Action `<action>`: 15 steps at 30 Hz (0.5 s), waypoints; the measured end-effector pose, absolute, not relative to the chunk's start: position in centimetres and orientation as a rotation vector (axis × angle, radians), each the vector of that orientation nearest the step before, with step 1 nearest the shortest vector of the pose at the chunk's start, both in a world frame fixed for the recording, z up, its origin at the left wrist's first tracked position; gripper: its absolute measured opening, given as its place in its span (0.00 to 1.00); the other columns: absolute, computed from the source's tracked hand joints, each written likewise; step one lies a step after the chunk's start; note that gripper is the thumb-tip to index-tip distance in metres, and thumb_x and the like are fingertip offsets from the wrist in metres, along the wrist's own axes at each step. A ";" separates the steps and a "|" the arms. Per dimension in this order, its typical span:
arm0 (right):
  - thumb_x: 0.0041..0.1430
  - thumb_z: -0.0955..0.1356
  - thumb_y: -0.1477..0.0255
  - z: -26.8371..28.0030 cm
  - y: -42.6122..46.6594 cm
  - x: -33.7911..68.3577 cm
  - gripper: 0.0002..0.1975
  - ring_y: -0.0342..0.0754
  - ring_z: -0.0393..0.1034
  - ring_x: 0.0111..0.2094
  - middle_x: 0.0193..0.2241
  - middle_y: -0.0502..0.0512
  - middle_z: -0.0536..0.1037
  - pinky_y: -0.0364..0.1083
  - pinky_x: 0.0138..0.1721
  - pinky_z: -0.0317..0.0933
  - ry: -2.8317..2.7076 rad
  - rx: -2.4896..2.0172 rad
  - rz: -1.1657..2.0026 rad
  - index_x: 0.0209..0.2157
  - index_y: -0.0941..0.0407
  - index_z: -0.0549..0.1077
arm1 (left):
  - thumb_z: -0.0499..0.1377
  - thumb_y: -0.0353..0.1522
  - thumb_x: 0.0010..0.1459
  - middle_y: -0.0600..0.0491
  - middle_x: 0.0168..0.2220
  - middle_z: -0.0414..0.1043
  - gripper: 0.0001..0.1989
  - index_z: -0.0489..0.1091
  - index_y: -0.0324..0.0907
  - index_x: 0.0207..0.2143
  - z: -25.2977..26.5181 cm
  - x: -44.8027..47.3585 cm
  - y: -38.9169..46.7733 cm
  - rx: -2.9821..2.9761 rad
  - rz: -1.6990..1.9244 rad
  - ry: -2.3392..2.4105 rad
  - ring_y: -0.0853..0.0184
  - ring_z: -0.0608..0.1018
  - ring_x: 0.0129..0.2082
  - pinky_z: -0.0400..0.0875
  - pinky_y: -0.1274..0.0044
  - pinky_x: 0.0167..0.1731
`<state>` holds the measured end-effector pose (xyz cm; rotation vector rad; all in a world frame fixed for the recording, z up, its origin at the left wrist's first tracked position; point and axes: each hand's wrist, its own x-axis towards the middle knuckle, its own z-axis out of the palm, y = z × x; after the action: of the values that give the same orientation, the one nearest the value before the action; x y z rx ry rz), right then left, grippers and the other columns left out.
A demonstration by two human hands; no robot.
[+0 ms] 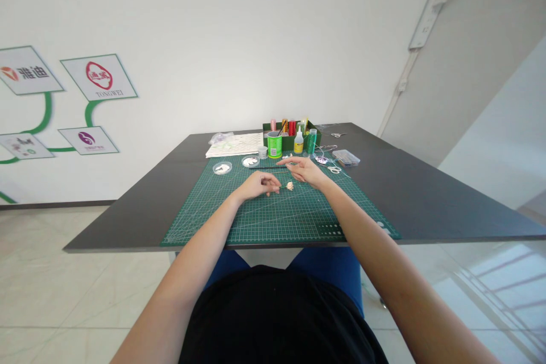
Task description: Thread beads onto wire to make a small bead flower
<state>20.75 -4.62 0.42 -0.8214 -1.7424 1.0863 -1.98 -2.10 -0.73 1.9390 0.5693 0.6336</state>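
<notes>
My left hand is closed in a pinch on the thin stem of a small pale cream flower. The flower's head points right, just above the green cutting mat. Past the flower, my right hand is held over the mat with its index finger stretched to the left and the other fingers loosely bent. Nothing shows in its fingers. A thin dark stick lies on the mat just beyond both hands. Two shallow clear dishes, a nearer one and a farther one, hold white and dark bits.
Farther back stand a small grey-white tub, a bright green can, a glue bottle and a green box of coloured spools. White sheets lie left. On the right are scissors and a clear case.
</notes>
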 end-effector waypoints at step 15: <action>0.63 0.66 0.61 -0.8 -3.4 20.9 0.23 0.38 0.46 0.11 0.09 0.39 0.56 0.40 0.16 0.39 -1.822 -1.020 1.026 0.51 0.65 0.75 | 0.71 0.44 0.48 0.44 0.31 0.81 0.22 0.74 0.35 0.36 -1.1 -2.1 -1.2 1.771 0.807 0.520 0.66 0.81 0.29 0.73 0.77 0.27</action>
<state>20.88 -3.43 -0.76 -1.0198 -1.8216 1.0256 -2.13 -1.17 -1.12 1.7708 0.5204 0.8069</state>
